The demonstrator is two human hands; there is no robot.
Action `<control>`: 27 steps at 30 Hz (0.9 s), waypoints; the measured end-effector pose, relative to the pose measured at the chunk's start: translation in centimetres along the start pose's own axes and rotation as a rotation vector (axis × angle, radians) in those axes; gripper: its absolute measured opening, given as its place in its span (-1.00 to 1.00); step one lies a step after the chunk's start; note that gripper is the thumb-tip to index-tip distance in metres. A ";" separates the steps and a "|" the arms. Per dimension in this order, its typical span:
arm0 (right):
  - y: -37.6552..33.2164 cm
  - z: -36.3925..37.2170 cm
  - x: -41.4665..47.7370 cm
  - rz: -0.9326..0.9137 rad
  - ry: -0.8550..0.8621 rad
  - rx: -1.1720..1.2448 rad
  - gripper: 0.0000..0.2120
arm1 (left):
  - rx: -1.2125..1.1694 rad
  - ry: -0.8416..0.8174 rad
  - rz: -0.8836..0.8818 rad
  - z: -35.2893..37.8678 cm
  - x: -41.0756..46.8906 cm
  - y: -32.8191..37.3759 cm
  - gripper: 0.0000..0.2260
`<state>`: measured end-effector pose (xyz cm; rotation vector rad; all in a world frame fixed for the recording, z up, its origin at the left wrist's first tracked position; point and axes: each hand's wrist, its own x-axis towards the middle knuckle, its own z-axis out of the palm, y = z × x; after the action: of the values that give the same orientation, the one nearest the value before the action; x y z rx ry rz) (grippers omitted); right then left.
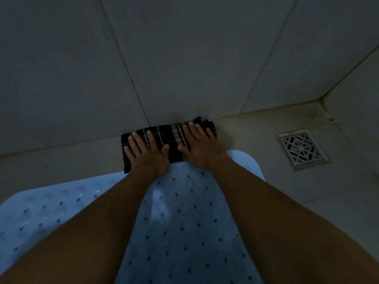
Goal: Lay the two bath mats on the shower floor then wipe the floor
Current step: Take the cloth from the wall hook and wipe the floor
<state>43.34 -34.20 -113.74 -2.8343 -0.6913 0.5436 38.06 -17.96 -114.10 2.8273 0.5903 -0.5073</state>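
A dark cloth with pale stripes (173,140) lies folded on the beige shower floor (256,136), pushed against the foot of the tiled wall. My left hand (146,153) rests flat on its left half with fingers spread. My right hand (200,148) presses flat on its right half in the same way. Both forearms reach over a light blue bath mat with small holes (184,222), whose rounded far end lies just behind my wrists. A second blue mat with round bumps (47,206) lies to its left, partly under my left arm.
A square metal drain grate (301,148) is set in the floor to the right of the mats. Grey tiled walls (184,58) meet in a corner at the far right. Bare floor shows left of the cloth and around the drain.
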 end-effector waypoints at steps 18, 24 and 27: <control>11.2 -2.3 -3.6 0.147 0.002 0.062 -0.31 | 0.037 -0.045 0.105 2.1 -0.7 12.2 -0.33; 14.4 -2.5 -5.1 0.297 0.021 0.165 -0.30 | 0.060 -0.111 0.185 2.3 -1.2 16.8 -0.34; 15.5 -2.6 -6.2 0.330 0.015 0.164 -0.30 | 0.093 -0.120 0.214 2.2 -1.2 18.4 -0.34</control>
<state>45.62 -50.99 -113.30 -2.8039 -0.1640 0.5956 44.09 -35.51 -113.25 2.8747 0.2436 -0.6729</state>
